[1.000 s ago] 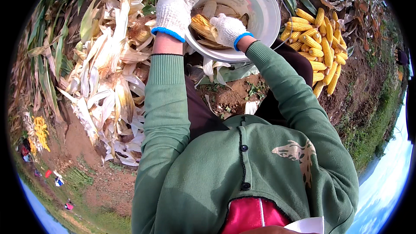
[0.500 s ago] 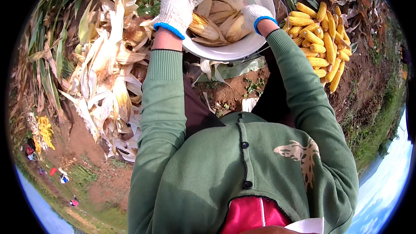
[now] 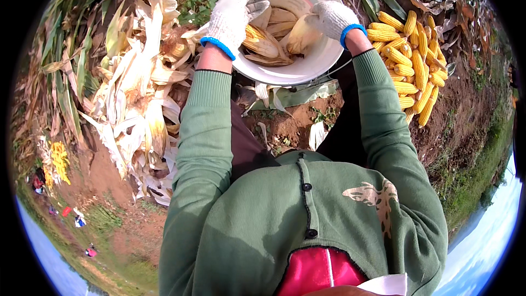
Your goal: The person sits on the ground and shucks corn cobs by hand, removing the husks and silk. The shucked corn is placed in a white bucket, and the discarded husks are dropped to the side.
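Note:
A white bucket (image 3: 326,57) stands before me, holding several ears of corn in dry, pale husks. My right hand (image 3: 335,20), in a white knitted glove with a blue cuff, is closed on the upper end of one husked-over ear of corn (image 3: 302,35), which tilts up inside the bucket. At the bucket's left side is my left hand (image 3: 233,15), gloved the same way, its fingers loosely curved and apart, with nothing seen in them. Just beneath those fingers, a partly opened ear of corn (image 3: 262,42) shows yellow kernels.
Bare yellow corn cobs (image 3: 419,68) are heaped right of the bucket. Stripped pale husks (image 3: 145,98) form a large pile on the left, beside green and brown stalks (image 3: 66,60). Another yellow corn heap (image 3: 58,161) lies far left, with people near it.
My right hand has drawn back to the right, and the ear at its fingers stands more upright. My left hand sits slightly lower in the picture, still with loose fingers.

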Available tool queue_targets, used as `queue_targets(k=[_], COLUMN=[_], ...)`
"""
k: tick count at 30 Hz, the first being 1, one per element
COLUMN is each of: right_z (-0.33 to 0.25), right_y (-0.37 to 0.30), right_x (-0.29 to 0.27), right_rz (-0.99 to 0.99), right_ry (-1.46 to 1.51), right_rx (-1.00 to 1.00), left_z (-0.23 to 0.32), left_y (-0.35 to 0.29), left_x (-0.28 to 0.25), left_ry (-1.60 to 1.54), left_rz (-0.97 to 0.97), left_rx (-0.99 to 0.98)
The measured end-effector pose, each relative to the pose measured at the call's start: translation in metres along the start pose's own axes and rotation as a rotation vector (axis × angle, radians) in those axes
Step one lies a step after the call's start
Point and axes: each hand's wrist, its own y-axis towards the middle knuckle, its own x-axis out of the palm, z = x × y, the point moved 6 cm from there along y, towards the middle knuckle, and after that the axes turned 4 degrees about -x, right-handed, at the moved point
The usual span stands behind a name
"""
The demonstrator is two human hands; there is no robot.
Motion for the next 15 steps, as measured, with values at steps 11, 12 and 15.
queue_targets(k=[11,12,15], right_z=[0.052,0.042,0.038], right_y=[-0.048,-0.058,-0.087], right_x=[-0.034,-0.034,-0.011], right_rz=[0.348,0.361,0.432], right_ry=[1.047,1.181,1.533], right_rx=[0.518,0.572,0.673], left_z=[-0.032,-0.039,-0.065], left_y=[-0.01,-0.015,-0.037], left_x=[0.007,0.01,0.032], left_ry=[0.06,0.091,0.089], left_rz=[0.018,-0.003,-0.124], left_rx=[-0.307,-0.377,-0.545])
